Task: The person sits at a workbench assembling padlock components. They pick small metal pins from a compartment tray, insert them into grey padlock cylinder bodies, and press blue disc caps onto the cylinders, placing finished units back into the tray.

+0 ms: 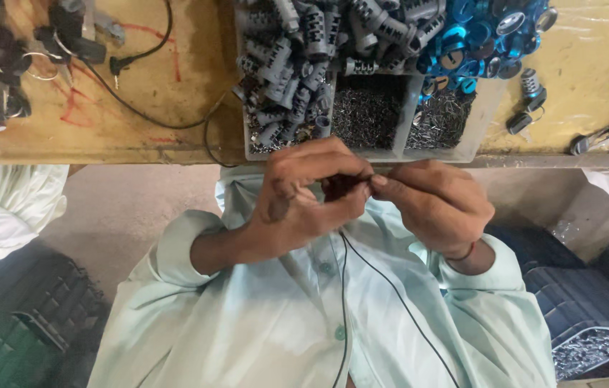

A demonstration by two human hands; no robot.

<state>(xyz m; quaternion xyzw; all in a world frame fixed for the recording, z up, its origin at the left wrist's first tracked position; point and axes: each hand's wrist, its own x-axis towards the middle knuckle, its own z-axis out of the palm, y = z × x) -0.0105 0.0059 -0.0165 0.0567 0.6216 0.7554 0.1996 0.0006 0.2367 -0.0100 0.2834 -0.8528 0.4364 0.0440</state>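
Both hands work one small dark part at frame centre.
Left hand [303, 197] and right hand [430, 205] pinch a dark lock part [344, 185] together; grey lock cylinders [297, 65] heaped in the tray [473, 126] above, many unassembled.

Soft, even daylight; sharp in the middle, softer at the rim.

The light fell flat from above, casting only faint shadows under the left hand [301, 194] and right hand [434, 205]. The blue discs [480, 36] showed small glints. The pale shirt [283, 323] neared overexposure. Edges bent slightly, and the fingertips blurred a little.
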